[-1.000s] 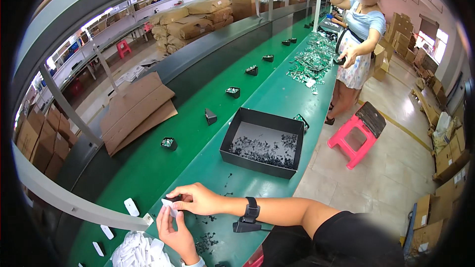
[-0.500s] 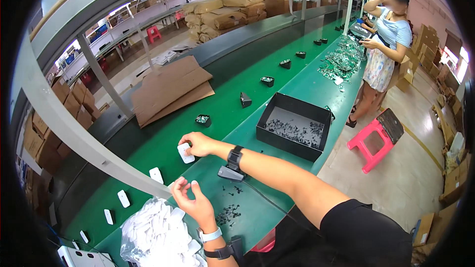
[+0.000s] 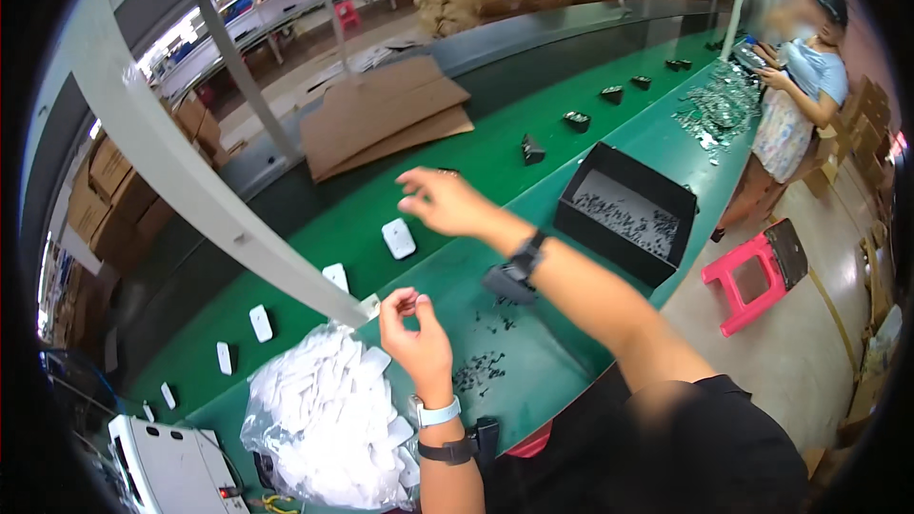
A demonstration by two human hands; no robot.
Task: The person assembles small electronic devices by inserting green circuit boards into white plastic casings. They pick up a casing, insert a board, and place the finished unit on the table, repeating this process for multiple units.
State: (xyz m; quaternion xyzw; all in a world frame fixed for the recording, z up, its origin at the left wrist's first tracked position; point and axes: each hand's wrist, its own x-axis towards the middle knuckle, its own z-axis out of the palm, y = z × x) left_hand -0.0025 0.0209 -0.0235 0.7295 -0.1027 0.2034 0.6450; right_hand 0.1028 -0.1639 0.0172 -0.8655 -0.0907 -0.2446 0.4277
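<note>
The white plastic piece (image 3: pixel 399 238) is a small rounded rectangle lying flat on the green conveyor belt (image 3: pixel 495 148), just below the right hand (image 3: pixel 447 202), which hangs over it blurred, fingers loosely spread and holding nothing. Nearer the body from that piece, the left hand (image 3: pixel 416 335) has thumb and fingertips pinched together; what they pinch is too small to tell. Beside it sits a clear bag of white pieces (image 3: pixel 328 419), with small dark parts (image 3: pixel 481 371) scattered on the green table. More white pieces trail leftward along the belt. Right of the piece stands a black tray (image 3: pixel 628 214) of dark parts; beyond it flattened cardboard (image 3: pixel 386 119). A person (image 3: pixel 795 100) stands far down the line. Half a second earlier the right hand was set down on the piece; now it has lifted clear
</note>
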